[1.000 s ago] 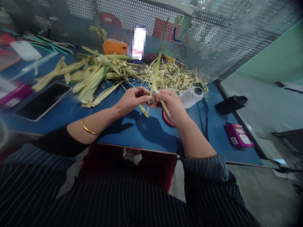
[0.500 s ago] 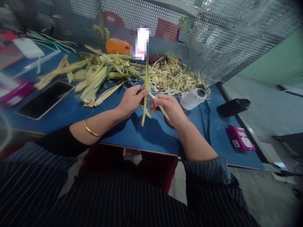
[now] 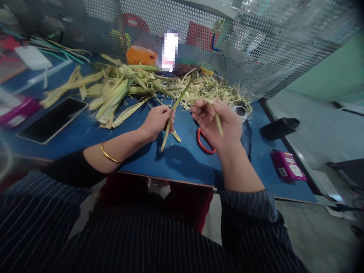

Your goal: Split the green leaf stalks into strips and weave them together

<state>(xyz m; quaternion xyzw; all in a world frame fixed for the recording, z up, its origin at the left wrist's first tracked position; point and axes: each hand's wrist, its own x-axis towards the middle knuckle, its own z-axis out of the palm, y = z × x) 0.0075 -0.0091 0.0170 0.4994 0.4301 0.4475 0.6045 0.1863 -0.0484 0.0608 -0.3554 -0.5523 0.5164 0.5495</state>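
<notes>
One head cam, close in, looking fwd + down past wearer's pinstriped shirt (image 3: 148,239) at btm; L hand (image 3: 156,121) & R hand (image 3: 226,123) mid-frame over blue counter (image 3: 142,159), perforated screen (image 3: 170,15) up top.

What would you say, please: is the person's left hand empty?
No, the left hand grips a narrow, yellow-green strip of plant leaf above the flat blue tabletop.

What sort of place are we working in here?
Probably an indoor craft workstation, though I can't be sure: a blue tabletop holds a pile of pale, husk-like strips and a heap of finer shreds, with a perforated screen behind.
</notes>
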